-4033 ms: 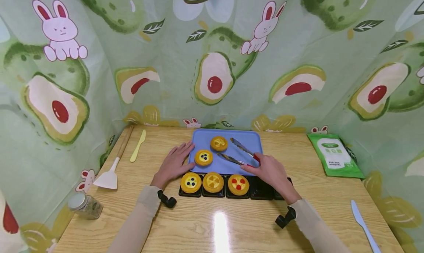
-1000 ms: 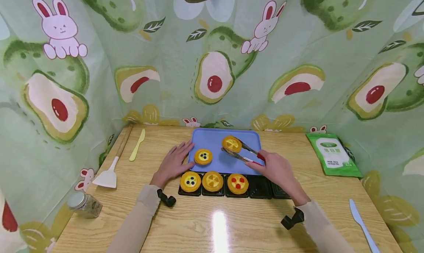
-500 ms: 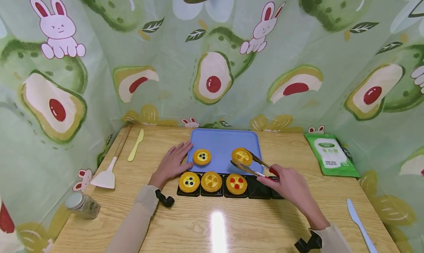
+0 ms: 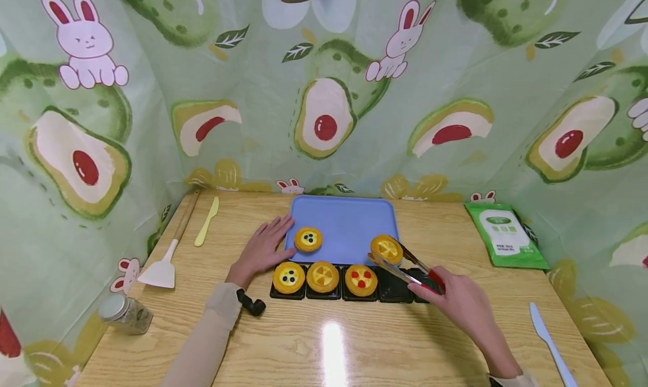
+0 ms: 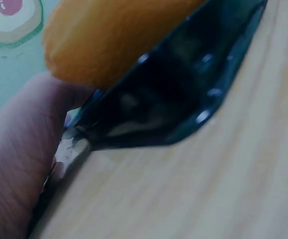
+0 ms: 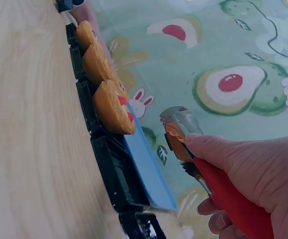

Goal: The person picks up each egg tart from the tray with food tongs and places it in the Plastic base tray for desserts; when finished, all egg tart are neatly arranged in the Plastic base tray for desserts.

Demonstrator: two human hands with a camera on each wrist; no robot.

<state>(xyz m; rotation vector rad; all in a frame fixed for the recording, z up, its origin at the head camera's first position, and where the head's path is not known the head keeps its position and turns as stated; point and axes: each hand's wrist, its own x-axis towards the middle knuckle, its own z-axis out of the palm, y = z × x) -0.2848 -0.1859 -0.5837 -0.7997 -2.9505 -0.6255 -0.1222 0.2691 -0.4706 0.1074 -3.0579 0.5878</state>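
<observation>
Right hand (image 4: 463, 300) curled round the red handles of the tongs (image 4: 407, 266), thumb pressed along the top in the right wrist view (image 6: 243, 169). Metal tips closed on a yellow tart (image 4: 387, 248), held off the near right corner of the blue tray (image 4: 349, 218), just above the black row of cups (image 4: 400, 292). Tart well ahead of the fingers, out at the far end of the tongs, tilted a little toward the camera.

Left hand (image 4: 263, 249) flat, fingers straight and spread, resting on the wood with the fingertips touching the tray's left edge; nothing gripped. Seen from the left wrist, palm (image 5: 14, 164) against a corner of a black cup, an orange tart above it.

On the tray, a blueberry tart (image 4: 308, 239) near the left edge. In the black cups, side by side: a second blueberry tart (image 4: 289, 277), an orange-segment tart (image 4: 324, 276), a red-dotted tart (image 4: 361, 279); cups to the right of those showing bare black.

Farther out on the wooden table (image 4: 324, 347): white spatula (image 4: 163, 273) and yellow knife (image 4: 208, 222) at left, small jar (image 4: 125, 315) at the near left corner, green packet (image 4: 505, 235) at right, pale blue knife (image 4: 549, 335) near the right edge. All round, a green cloth (image 4: 324, 94) printed with avocados and rabbits.
</observation>
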